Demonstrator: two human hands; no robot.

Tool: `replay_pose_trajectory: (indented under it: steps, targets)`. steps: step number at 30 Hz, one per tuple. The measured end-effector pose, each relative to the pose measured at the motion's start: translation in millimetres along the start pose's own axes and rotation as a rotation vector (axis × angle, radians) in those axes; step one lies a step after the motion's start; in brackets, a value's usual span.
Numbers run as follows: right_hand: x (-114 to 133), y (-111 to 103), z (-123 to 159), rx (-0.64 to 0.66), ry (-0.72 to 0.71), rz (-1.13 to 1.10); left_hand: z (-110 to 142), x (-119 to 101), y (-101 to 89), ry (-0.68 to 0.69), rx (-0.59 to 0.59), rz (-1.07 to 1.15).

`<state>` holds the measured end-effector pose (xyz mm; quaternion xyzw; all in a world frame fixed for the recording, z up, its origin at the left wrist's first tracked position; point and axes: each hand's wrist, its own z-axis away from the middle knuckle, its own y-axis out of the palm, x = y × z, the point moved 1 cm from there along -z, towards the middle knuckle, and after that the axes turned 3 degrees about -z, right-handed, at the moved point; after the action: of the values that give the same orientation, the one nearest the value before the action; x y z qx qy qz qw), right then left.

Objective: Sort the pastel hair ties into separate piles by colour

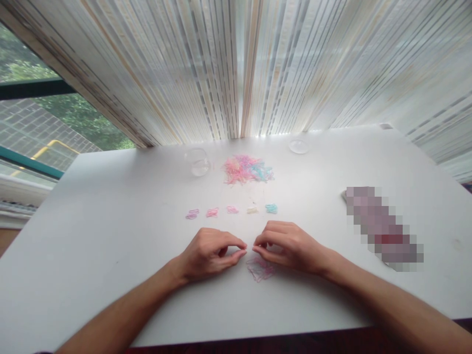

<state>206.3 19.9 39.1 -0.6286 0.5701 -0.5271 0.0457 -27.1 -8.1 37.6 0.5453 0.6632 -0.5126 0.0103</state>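
Note:
My left hand [217, 250] and my right hand [285, 246] hover close together over the white table, thumb and forefinger of each pinched. Whatever lies between the fingertips is too small to make out. Just below my right fingers is a loose pile of thin pink-purple loops [260, 269], which look like small elastic bands. Beyond the hands runs a row of little groups of such loops: purple [192, 214], pink [212, 212], light pink [232, 210], cream [252, 210] and teal [271, 208]. Farther back sits a larger mixed-colour heap [245, 169].
A clear round container [199, 163] stands left of the heap, and a clear lid-like disc [298, 146] lies to its right. At the right is a pixelated long object [383, 231]. Striped curtains [206, 64] hang along the back edge of the table [92, 221].

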Motion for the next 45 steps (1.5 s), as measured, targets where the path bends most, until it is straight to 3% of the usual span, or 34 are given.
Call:
replay_pose_trajectory:
  steps: [7, 11, 14, 18, 33, 45]
  targets:
    - [1.0, 0.2, 0.1, -0.007, -0.004, -0.027, -1.9, 0.6, -4.4, 0.012, 0.005, -0.038]
    - [-1.2, -1.8, 0.5, 0.018, 0.031, -0.025, -4.5, 14.3, -35.9, -0.049, 0.135, -0.083]
    - [-3.3, -2.2, 1.3, 0.052, 0.055, -0.027, -1.3, 31.9, -65.2, -0.213, 0.065, -0.157]
    - [-3.5, -1.6, 1.3, 0.093, 0.082, -0.046, 7.1, 48.0, -82.8, -0.315, 0.118, -0.248]
    - [-1.3, -4.7, -0.4, 0.159, 0.122, -0.064, 10.0, 49.5, -80.1, -0.412, 0.172, -0.341]
    - [-1.4, -6.8, -0.5, 0.165, 0.129, -0.07, 6.4, 43.1, -74.0, -0.325, 0.149, -0.312]
